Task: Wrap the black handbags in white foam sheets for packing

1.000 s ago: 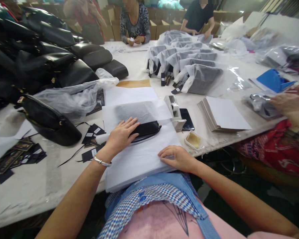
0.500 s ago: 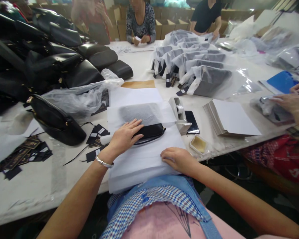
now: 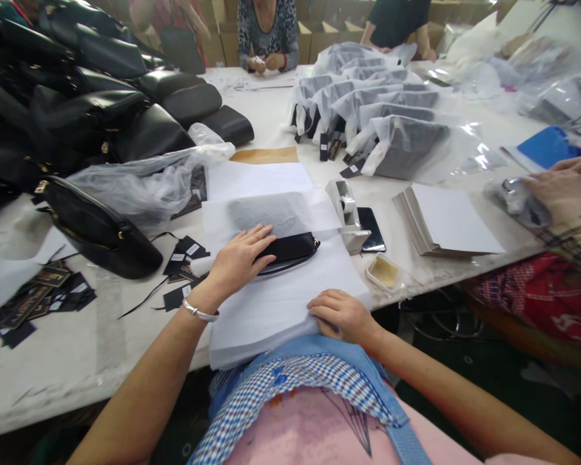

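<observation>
A small black bag (image 3: 294,247) with a thin strap lies on a stack of white tissue paper (image 3: 266,316) in front of me. Its far part is covered by a translucent tissue flap (image 3: 268,212). My left hand (image 3: 242,258) rests flat across the bag's left end and the flap's edge, fingers stretched out and a silver bangle on the wrist. At the stack's near right edge, my right hand (image 3: 341,315) has its fingers curled over the tissue paper, pinching its edge; the fingertips are partly hidden.
A tape dispenser (image 3: 348,216), a phone (image 3: 372,229) and a small dish (image 3: 384,271) stand right of the paper. Further right are a stack of boards (image 3: 452,219) and a co-worker's hands (image 3: 561,190). Black bags (image 3: 94,258), tags (image 3: 186,252) and wrapped bags (image 3: 407,145) lie around.
The head view has shifted slightly. My left hand stays on the bag. My right hand remains at the paper's near edge, the paper's right side there slightly shifted outward.
</observation>
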Demonstrator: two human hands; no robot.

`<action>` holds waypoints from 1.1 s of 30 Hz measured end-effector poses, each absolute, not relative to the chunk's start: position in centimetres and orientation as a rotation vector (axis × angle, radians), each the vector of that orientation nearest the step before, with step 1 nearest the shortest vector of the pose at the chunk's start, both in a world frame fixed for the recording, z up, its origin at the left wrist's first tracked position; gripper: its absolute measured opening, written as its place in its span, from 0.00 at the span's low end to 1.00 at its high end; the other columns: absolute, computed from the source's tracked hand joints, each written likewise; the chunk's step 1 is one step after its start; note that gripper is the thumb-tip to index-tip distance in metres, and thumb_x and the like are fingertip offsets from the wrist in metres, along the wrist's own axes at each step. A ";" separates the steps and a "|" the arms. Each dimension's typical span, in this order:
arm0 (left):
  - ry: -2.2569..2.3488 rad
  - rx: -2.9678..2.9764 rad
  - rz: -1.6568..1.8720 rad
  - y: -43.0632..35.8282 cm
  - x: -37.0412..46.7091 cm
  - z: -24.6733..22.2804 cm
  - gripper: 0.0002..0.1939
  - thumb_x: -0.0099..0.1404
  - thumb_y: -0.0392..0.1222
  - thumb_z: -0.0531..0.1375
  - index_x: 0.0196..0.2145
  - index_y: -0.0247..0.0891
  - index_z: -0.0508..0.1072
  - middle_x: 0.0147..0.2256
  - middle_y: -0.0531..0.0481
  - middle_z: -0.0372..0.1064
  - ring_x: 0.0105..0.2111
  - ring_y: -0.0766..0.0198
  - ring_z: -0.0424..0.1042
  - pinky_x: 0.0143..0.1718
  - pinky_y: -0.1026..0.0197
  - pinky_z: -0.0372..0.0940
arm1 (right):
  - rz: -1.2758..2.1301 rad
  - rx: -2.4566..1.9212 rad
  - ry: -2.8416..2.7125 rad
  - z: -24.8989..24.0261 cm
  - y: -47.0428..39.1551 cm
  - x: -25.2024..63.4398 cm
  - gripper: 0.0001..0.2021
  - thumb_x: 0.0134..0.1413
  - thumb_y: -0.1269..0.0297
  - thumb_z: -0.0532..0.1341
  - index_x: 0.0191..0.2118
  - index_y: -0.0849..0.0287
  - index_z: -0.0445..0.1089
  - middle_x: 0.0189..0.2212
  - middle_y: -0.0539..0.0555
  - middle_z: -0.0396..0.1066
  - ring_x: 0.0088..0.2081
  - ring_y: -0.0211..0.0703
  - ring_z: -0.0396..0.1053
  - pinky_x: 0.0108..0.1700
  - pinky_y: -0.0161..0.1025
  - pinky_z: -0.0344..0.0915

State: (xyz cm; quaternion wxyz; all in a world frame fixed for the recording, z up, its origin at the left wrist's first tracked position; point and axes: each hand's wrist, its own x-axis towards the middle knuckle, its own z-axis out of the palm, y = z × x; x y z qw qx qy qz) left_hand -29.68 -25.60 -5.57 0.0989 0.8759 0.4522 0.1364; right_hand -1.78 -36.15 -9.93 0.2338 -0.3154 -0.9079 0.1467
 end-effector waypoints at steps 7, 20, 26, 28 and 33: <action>1.335 2.599 0.404 -25.6 -29.6 -5.6 0.23 0.71 0.51 0.53 0.60 0.41 0.67 0.65 0.45 0.57 0.66 0.53 0.55 0.65 0.46 0.54 | 0.369 -0.899 -2.495 -10.0 -36.2 -1.8 0.08 0.62 0.62 0.61 0.44 0.59 0.71 0.40 0.57 0.77 0.40 0.47 0.72 0.45 0.44 0.70; 1.334 2.599 0.412 -25.6 -29.7 -5.6 0.23 0.71 0.50 0.53 0.60 0.40 0.67 0.65 0.45 0.58 0.66 0.53 0.56 0.65 0.46 0.55 | 0.225 -0.795 -2.510 -10.9 -36.0 -1.5 0.05 0.63 0.69 0.58 0.43 0.59 0.71 0.39 0.57 0.77 0.39 0.45 0.73 0.43 0.42 0.71; 1.329 2.587 0.425 -25.5 -29.7 -5.6 0.23 0.71 0.50 0.54 0.60 0.41 0.67 0.65 0.46 0.58 0.66 0.52 0.56 0.65 0.46 0.54 | 0.264 -0.825 -2.492 -10.6 -36.1 -1.4 0.05 0.63 0.69 0.58 0.39 0.57 0.72 0.41 0.55 0.78 0.40 0.44 0.73 0.45 0.42 0.71; 1.329 2.586 0.426 -25.5 -29.6 -5.5 0.23 0.71 0.50 0.54 0.60 0.41 0.67 0.65 0.46 0.58 0.66 0.52 0.56 0.65 0.46 0.54 | 0.359 -0.843 -2.496 -9.9 -36.3 -1.4 0.05 0.63 0.68 0.58 0.38 0.56 0.71 0.42 0.54 0.78 0.42 0.43 0.74 0.49 0.44 0.70; 1.331 2.582 0.430 -25.5 -29.7 -5.7 0.23 0.71 0.51 0.53 0.60 0.41 0.67 0.65 0.46 0.58 0.65 0.52 0.56 0.65 0.46 0.54 | 0.464 -0.875 -2.542 -9.2 -36.8 -1.4 0.07 0.64 0.61 0.59 0.43 0.57 0.71 0.43 0.54 0.78 0.42 0.43 0.74 0.55 0.48 0.67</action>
